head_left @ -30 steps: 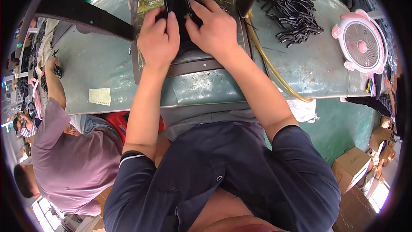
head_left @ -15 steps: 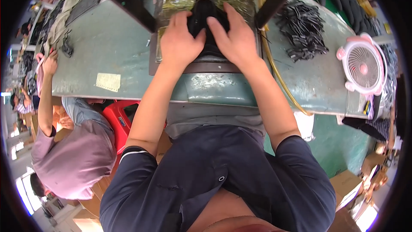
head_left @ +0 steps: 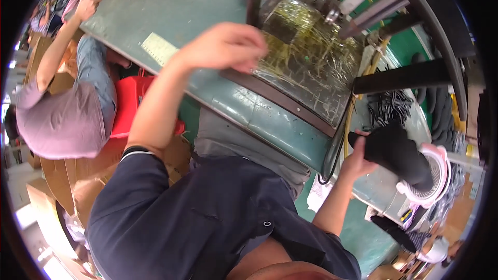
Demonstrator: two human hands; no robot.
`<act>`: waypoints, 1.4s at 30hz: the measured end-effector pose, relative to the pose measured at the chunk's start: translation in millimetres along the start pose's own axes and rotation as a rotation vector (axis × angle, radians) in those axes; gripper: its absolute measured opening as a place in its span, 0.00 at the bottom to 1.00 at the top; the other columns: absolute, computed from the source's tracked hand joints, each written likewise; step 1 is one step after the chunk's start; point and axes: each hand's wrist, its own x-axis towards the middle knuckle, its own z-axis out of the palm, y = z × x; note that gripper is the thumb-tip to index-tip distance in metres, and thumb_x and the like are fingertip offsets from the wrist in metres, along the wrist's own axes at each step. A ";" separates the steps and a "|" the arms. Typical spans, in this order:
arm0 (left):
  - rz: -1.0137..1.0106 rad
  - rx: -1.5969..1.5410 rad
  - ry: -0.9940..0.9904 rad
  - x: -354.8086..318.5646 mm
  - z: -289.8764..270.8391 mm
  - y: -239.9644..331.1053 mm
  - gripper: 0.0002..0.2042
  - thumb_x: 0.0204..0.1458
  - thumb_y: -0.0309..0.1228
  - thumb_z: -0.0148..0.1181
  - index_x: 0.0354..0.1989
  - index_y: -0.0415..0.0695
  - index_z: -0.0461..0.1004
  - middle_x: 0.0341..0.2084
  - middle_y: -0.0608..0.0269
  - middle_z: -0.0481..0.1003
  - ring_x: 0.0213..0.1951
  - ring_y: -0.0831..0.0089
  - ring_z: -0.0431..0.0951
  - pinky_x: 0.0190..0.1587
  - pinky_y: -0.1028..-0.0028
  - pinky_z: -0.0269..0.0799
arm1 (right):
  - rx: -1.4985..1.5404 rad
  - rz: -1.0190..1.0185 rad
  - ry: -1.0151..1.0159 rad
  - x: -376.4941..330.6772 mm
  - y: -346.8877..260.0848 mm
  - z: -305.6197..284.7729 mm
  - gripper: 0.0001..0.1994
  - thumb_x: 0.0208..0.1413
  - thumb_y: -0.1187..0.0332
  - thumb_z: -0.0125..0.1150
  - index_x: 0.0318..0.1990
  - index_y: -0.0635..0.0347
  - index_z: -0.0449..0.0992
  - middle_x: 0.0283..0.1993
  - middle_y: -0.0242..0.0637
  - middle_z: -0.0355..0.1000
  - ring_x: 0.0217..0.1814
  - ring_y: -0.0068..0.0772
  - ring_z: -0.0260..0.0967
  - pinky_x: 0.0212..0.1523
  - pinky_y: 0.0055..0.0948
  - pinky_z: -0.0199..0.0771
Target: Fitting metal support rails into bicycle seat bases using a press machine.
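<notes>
A limp, curved black fabric piece (head_left: 397,153) is in my right hand (head_left: 358,162), which grips its near end off to the right. Its far end overlaps the pink-and-white fan (head_left: 438,176). My left hand (head_left: 228,46) hangs over the front left edge of a machine's flat bed (head_left: 311,75). The left fingers are bent and blurred by motion, and nothing shows in them. Shiny, yellowish film covers the bed.
Dark metal posts (head_left: 399,77) and a yellow hose (head_left: 348,119) flank the bed. Black straps (head_left: 389,105) lie in a heap at the right, near dark curved pieces (head_left: 443,101). A co-worker (head_left: 65,119) sits at the left beside a red stool (head_left: 127,101).
Both hands have left the bed, where they lay on the black piece. My right hand has carried it to the right; my left has drawn back. The view has turned right.
</notes>
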 end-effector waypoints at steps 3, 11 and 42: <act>-0.012 0.772 0.578 20.2 -93.8 -54.2 0.17 0.61 0.34 0.69 0.55 0.38 0.79 0.34 0.57 0.85 0.36 0.67 0.88 0.41 0.67 0.84 | 0.380 0.488 0.136 60.4 -39.0 -24.5 0.18 0.64 0.70 0.71 0.55 0.72 0.75 0.40 0.46 0.81 0.34 0.34 0.80 0.43 0.34 0.83; 0.076 1.190 0.793 193.3 -133.5 -107.8 0.41 0.59 0.56 0.70 0.75 0.45 0.67 0.67 0.39 0.74 0.65 0.39 0.75 0.66 0.49 0.72 | 0.572 0.606 0.126 204.9 15.7 -9.5 0.43 0.59 0.61 0.81 0.72 0.81 0.64 0.51 0.46 0.82 0.48 0.37 0.82 0.53 0.35 0.85; 0.255 -0.102 0.772 42.9 29.0 21.4 0.19 0.69 0.41 0.63 0.41 0.34 0.87 0.33 0.63 0.84 0.36 0.75 0.81 0.45 0.72 0.74 | 0.172 -0.554 -0.399 -18.3 -147.9 101.0 0.41 0.47 0.67 0.76 0.73 0.54 0.72 0.63 0.46 0.74 0.53 0.51 0.79 0.50 0.42 0.84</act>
